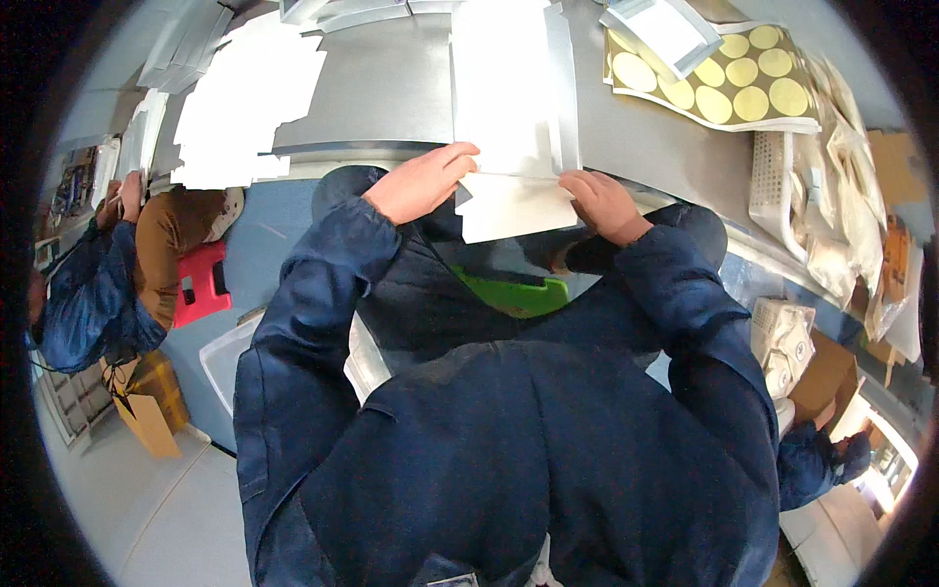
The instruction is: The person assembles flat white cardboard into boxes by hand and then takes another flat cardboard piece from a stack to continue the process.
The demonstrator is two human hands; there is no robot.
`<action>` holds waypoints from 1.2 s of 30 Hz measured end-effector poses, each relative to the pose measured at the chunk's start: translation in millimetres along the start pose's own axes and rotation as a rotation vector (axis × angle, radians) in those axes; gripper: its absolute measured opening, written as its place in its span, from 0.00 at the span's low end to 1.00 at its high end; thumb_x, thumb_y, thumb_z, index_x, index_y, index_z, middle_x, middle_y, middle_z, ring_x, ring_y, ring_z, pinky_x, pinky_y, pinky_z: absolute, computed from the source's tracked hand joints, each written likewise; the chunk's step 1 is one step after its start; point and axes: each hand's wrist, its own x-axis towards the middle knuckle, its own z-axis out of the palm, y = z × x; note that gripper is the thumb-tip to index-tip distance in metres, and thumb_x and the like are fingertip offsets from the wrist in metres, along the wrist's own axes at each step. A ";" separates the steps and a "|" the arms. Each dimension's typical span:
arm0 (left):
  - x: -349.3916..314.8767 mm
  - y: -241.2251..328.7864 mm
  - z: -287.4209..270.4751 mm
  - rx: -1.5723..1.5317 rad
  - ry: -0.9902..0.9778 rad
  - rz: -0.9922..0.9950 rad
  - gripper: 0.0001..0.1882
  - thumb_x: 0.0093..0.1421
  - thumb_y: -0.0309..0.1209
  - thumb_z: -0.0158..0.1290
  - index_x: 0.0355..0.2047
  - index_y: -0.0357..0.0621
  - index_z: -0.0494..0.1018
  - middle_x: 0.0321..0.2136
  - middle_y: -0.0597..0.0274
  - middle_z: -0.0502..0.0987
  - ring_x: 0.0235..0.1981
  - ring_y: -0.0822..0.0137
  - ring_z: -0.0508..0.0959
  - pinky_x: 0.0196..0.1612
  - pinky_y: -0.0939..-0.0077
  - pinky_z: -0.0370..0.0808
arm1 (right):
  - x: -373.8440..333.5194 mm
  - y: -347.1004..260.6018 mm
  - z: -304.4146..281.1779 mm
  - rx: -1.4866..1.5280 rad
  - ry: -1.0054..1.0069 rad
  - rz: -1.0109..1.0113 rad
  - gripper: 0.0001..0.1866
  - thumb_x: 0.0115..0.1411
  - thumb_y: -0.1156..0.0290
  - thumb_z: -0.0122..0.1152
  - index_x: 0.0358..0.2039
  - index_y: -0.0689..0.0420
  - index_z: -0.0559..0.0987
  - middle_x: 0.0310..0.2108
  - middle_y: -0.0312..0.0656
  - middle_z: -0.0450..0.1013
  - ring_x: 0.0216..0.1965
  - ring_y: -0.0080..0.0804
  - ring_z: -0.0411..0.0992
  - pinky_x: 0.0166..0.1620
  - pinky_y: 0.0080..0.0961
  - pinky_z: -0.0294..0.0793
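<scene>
A long white flat carton (509, 88) lies on the grey metal table, its near flap (518, 207) bent down past the table's front edge. My left hand (423, 184) holds the flap's left corner, fingers together and stretched along the fold. At the right corner my right hand (604, 203) grips the same flap, fingers curled over its edge. The thumbs are mostly hidden. Left of the carton lies a pile of white flat cartons (249, 98), overexposed in places.
Far right, a sheet of round yellow stickers (748, 73) lies under a small open white box (665, 34). A white basket (773, 181) stands beside plastic bags. Below are a green stool (528, 296) and a red stool (201, 284). A co-worker (88, 293) sits left; another sleeve (812, 465) shows right.
</scene>
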 end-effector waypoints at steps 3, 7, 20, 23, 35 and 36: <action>-8.6 0.2 0.6 0.130 -0.112 -0.002 0.29 0.50 0.20 0.53 0.53 0.38 0.60 0.60 0.49 0.56 0.57 0.50 0.63 0.59 0.66 0.64 | 1.4 -5.8 -2.6 0.105 0.034 0.095 0.26 0.50 0.79 0.54 0.51 0.57 0.64 0.43 0.49 0.70 0.41 0.49 0.70 0.43 0.36 0.72; -18.1 12.0 2.3 0.022 -0.007 -0.038 0.35 0.48 0.23 0.56 0.57 0.39 0.56 0.60 0.50 0.57 0.57 0.51 0.64 0.56 0.65 0.66 | 2.0 -8.4 -5.9 0.155 0.049 0.129 0.27 0.50 0.80 0.55 0.53 0.56 0.63 0.43 0.49 0.70 0.41 0.50 0.70 0.43 0.36 0.72; -4.6 7.4 26.6 0.052 0.306 -0.072 0.08 0.53 0.30 0.53 0.30 0.38 0.74 0.35 0.61 0.75 0.39 0.58 0.72 0.42 0.67 0.71 | 15.7 -6.0 -14.0 0.159 -0.007 0.192 0.13 0.55 0.69 0.57 0.42 0.53 0.70 0.34 0.43 0.72 0.34 0.46 0.72 0.35 0.37 0.72; -3.7 6.9 31.5 0.070 0.367 -0.108 0.09 0.55 0.31 0.52 0.32 0.38 0.72 0.34 0.57 0.74 0.37 0.56 0.72 0.40 0.65 0.71 | 26.1 -16.4 -20.6 0.223 0.021 0.369 0.15 0.58 0.65 0.56 0.44 0.53 0.69 0.29 0.46 0.74 0.29 0.49 0.72 0.32 0.40 0.70; 28.2 39.5 30.9 0.085 0.540 -0.565 0.15 0.58 0.32 0.51 0.44 0.39 0.66 0.27 0.48 0.75 0.32 0.50 0.76 0.35 0.60 0.72 | 55.1 -31.7 -16.4 -0.036 0.037 0.662 0.25 0.59 0.57 0.53 0.54 0.52 0.62 0.26 0.47 0.75 0.24 0.50 0.74 0.26 0.41 0.73; 36.3 48.8 22.6 0.080 0.427 -0.717 0.16 0.57 0.31 0.51 0.44 0.40 0.66 0.30 0.49 0.75 0.34 0.50 0.75 0.35 0.60 0.73 | 56.4 -33.2 -16.6 -0.084 0.037 0.695 0.25 0.59 0.58 0.53 0.54 0.52 0.62 0.31 0.47 0.76 0.24 0.50 0.74 0.27 0.40 0.73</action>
